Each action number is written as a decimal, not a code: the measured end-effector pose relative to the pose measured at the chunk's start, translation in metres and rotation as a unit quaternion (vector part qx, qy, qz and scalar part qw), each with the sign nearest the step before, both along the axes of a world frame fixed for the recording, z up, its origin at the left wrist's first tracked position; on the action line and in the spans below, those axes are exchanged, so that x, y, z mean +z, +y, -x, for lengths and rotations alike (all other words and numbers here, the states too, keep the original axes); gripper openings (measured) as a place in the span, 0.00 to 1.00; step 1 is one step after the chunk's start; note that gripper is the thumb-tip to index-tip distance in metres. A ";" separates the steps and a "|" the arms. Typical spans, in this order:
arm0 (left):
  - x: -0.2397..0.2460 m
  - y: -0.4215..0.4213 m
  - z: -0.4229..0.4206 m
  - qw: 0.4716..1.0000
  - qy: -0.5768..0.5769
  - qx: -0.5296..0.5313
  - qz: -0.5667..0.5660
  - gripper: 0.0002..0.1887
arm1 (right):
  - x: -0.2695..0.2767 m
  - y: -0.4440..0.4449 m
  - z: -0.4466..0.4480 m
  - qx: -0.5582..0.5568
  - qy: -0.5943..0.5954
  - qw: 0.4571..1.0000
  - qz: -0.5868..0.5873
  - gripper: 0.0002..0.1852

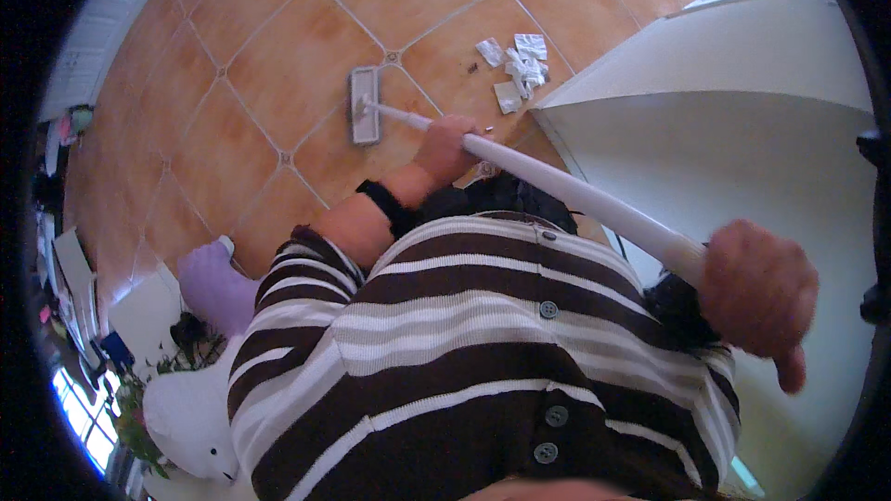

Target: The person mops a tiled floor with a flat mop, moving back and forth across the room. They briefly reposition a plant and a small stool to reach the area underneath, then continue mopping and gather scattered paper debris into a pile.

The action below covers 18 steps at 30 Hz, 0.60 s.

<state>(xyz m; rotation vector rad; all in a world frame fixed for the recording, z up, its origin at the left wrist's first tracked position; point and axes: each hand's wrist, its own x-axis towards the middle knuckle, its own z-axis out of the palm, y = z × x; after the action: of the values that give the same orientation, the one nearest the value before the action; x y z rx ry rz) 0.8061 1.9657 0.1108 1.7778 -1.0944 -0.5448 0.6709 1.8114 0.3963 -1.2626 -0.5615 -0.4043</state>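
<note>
A flat mop's white pole (pixel 571 184) runs from lower right to upper left across my front. My left hand (pixel 445 147) is closed around its lower part, and my right hand (pixel 757 296) grips the upper end. The rectangular mop head (pixel 364 106), with a grey rim, lies flat on the orange tiled floor (pixel 334 35). To the right of the head, several crumpled white tissues or wrappers (pixel 527 69) lie on the tiles in a loose pile. A small dark bit of debris (pixel 473 68) is just left of them. The pole does not touch the pile.
A large white panelled surface (pixel 710 153) rises close on my right, its corner beside the litter. White cabinets (pixel 104 21) line the far left. Lower left are a purple plush object (pixel 217 285), a white plush toy (pixel 188 424) and a leafy plant (pixel 132 410).
</note>
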 end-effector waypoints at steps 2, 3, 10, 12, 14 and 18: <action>-0.018 0.025 -0.001 0.998 -0.002 0.019 -0.060 0.13 | -0.027 0.003 -0.011 0.010 0.038 0.999 -0.032 0.18; -0.027 0.034 -0.001 0.996 -0.001 0.023 -0.085 0.13 | -0.039 0.004 -0.016 0.040 0.024 0.998 -0.032 0.18; -0.057 -0.003 0.027 0.995 -0.102 0.017 -0.011 0.10 | -0.042 -0.037 0.010 0.106 0.055 0.993 0.013 0.16; -0.056 -0.038 0.043 0.992 -0.115 0.032 0.026 0.10 | -0.034 -0.060 0.025 0.121 0.057 0.990 0.037 0.16; -0.058 -0.077 0.063 0.995 -0.084 0.050 0.023 0.09 | -0.026 -0.084 0.047 0.105 0.054 0.991 0.069 0.15; -0.069 -0.155 0.103 0.995 -0.067 0.026 0.070 0.07 | -0.015 -0.128 0.091 0.112 0.082 0.982 0.128 0.15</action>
<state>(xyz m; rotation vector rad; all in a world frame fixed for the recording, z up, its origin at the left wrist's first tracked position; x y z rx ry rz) 0.7033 1.8107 0.0418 1.7339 -1.1454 -0.3118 0.5799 1.6831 0.3817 -1.4450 -0.6203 -0.0383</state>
